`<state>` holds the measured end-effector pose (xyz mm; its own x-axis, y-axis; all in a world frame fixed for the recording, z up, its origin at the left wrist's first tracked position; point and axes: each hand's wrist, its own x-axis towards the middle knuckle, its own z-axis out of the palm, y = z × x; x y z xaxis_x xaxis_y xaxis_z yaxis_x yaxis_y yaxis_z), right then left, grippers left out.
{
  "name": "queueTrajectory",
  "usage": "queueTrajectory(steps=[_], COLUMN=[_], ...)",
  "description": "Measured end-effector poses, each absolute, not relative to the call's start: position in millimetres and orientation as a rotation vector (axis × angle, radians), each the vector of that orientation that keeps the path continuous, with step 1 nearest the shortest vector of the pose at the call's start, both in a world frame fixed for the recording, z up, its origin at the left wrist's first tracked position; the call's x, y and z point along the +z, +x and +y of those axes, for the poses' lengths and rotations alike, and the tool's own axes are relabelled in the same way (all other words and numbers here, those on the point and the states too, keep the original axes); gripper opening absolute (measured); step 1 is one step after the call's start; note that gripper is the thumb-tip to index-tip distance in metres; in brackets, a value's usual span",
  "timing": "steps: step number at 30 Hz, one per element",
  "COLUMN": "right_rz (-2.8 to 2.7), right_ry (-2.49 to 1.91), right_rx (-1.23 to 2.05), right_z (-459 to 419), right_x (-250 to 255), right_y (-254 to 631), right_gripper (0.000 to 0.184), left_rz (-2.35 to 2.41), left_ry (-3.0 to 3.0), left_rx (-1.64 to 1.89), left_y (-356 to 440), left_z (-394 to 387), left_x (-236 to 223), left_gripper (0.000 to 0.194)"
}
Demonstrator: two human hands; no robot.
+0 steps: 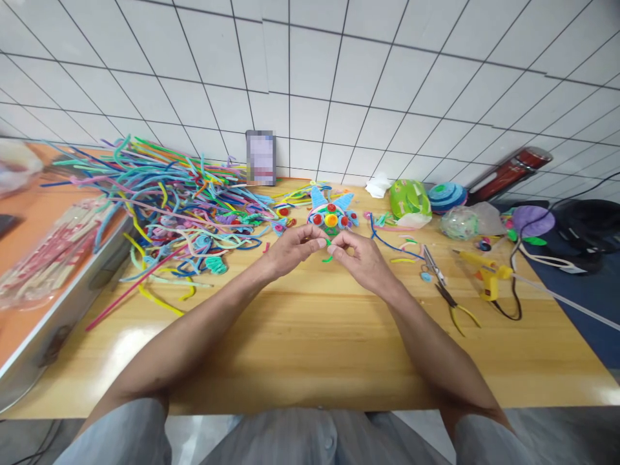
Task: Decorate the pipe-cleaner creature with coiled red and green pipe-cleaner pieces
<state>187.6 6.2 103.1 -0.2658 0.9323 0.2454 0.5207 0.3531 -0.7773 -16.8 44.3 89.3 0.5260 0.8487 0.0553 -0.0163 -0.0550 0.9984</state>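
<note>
With your left hand (296, 250) and right hand (358, 257) both pinching the short green pipe cleaner (328, 259) over the table (314, 349), just in front of the colourful figure (331, 218), bend it best in small, even turns, fingertips close together.

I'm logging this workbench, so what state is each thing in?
Green strip: pinched, lower end curved
Left hand: fingertips closed on it
Right hand: fingertips closed on it
Phone: propped upright, screen lit
Pipe cleaners: loosely piled, tangled
Glue gun: lying down; power unclear
Pliers: handles spread
Red thermos: tilted
White tissue: crumpled
</note>
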Motion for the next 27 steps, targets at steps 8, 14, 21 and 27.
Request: queueTrajectory(steps=[8,14,21,27], right_rz=[-1.98,-1.868,-1.651,-1.543], right_ry=[-1.253,-1.244,-1.223,-1.19], right_rx=[0.776,0.9,0.96,1.053], right_z=[4,4,6,11], right_x=[106,112,94,80], right_y=[190,191,181,174], right_gripper=[0.014,0.019,0.026,0.034], left_rz=[0.737,0.772,0.804,0.799], left_ry=[1.772,1.694,1.29,0.887], left_rx=[0.776,0.817,0.969,1.011], left_y=[-27,-24,-9,6], left_z=[50,47,34,22], left_x=[90,92,93,77], left_gripper=[0.029,0.033,0.045,0.049])
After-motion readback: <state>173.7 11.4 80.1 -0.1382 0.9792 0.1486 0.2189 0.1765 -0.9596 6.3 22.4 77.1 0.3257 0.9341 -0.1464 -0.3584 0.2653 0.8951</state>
